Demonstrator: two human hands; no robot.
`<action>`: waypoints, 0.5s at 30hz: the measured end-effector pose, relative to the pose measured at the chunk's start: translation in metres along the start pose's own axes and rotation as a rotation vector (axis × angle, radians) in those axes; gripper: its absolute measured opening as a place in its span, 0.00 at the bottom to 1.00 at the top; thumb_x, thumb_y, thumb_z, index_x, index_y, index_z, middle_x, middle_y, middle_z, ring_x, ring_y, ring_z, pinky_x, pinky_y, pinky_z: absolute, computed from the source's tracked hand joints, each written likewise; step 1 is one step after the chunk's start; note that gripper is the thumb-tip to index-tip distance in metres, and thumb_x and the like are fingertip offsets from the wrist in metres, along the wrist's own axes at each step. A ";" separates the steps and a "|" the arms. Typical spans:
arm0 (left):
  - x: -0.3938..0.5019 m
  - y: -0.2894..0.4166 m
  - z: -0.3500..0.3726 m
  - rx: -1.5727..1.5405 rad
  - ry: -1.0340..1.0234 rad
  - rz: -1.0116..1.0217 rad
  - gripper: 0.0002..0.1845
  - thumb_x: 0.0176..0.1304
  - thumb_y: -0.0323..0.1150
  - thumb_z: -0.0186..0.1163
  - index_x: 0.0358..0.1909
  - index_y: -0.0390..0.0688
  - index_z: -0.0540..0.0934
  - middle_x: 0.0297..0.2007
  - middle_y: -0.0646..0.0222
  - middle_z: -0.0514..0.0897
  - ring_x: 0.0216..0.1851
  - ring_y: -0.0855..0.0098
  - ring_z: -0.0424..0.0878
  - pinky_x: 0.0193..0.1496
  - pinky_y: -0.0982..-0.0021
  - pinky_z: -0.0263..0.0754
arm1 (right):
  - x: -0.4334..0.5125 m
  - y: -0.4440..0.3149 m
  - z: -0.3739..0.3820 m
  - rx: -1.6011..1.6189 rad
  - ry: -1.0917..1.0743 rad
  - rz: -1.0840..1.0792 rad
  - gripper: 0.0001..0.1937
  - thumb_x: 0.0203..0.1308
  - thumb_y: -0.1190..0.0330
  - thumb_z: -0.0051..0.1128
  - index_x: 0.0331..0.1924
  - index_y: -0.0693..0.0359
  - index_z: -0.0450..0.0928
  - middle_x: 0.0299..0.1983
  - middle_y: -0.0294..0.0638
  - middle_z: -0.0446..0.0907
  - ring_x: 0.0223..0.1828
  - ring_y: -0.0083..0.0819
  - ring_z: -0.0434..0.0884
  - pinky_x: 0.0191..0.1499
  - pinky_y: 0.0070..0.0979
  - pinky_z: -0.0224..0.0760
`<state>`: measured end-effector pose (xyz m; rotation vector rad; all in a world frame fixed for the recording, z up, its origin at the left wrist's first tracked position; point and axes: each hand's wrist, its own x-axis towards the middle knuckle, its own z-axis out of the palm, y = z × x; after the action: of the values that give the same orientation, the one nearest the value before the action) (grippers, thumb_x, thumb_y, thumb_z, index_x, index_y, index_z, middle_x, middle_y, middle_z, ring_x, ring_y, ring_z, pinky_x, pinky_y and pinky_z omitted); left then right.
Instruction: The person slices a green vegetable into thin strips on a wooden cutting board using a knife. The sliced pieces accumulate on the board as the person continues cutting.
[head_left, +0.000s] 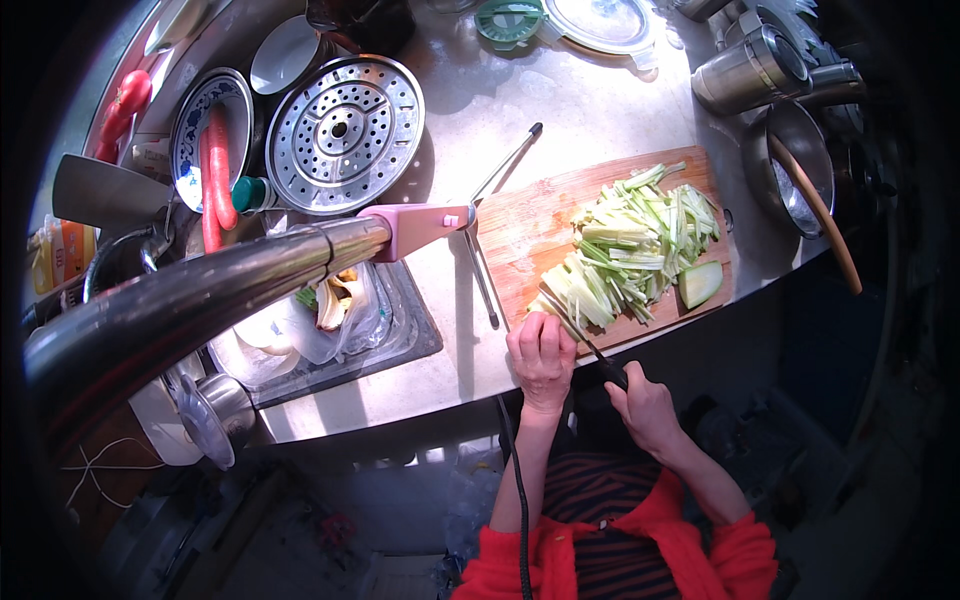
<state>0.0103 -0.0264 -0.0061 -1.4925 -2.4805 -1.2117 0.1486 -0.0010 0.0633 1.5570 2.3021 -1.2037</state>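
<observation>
A wooden cutting board (525, 217) lies at the counter's front edge. It bears a heap of pale green vegetable strips (637, 240), which look like zucchini. Near the board's front left corner, my left hand (541, 360) curls its fingers down on a piece of the same vegetable (537, 304), mostly hidden beneath them. My right hand (646, 409) grips the black handle of a kitchen knife (581, 334). Its blade is seen nearly edge-on, right beside my left fingers and against the cut strips. An uncut zucchini chunk (700, 285) rests on the board's right side.
A pink-jointed metal stand (427, 229) crosses above the counter on the left. Behind it are a perforated steel steamer plate (345, 133) and carrots (218, 169) in a patterned bowl (180, 135). A sink (420, 349) holds plastic bags. A steel pot (757, 180) stands right of the board.
</observation>
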 end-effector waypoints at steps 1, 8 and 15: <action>0.000 0.000 0.000 0.009 0.001 0.009 0.16 0.44 0.19 0.58 0.38 0.40 0.73 0.38 0.62 0.72 0.36 0.60 0.70 0.39 0.64 0.67 | -0.002 -0.001 0.000 -0.024 0.012 -0.026 0.13 0.55 0.62 0.54 0.31 0.62 0.63 0.16 0.50 0.72 0.20 0.50 0.75 0.21 0.42 0.67; 0.001 0.000 -0.001 0.020 0.002 0.027 0.16 0.44 0.19 0.58 0.38 0.40 0.73 0.37 0.62 0.72 0.36 0.60 0.70 0.38 0.64 0.67 | 0.004 -0.005 0.024 -0.217 0.069 0.082 0.15 0.54 0.60 0.55 0.29 0.61 0.62 0.17 0.47 0.73 0.20 0.47 0.76 0.20 0.41 0.69; 0.001 0.002 -0.007 -0.039 -0.032 -0.005 0.14 0.45 0.19 0.58 0.37 0.39 0.73 0.37 0.61 0.73 0.37 0.60 0.71 0.39 0.64 0.68 | 0.008 0.005 0.008 0.064 -0.058 0.025 0.13 0.56 0.63 0.53 0.32 0.63 0.62 0.17 0.53 0.72 0.21 0.53 0.75 0.21 0.43 0.66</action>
<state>0.0088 -0.0293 0.0000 -1.5269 -2.4963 -1.2538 0.1464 0.0005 0.0514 1.5452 2.2234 -1.3109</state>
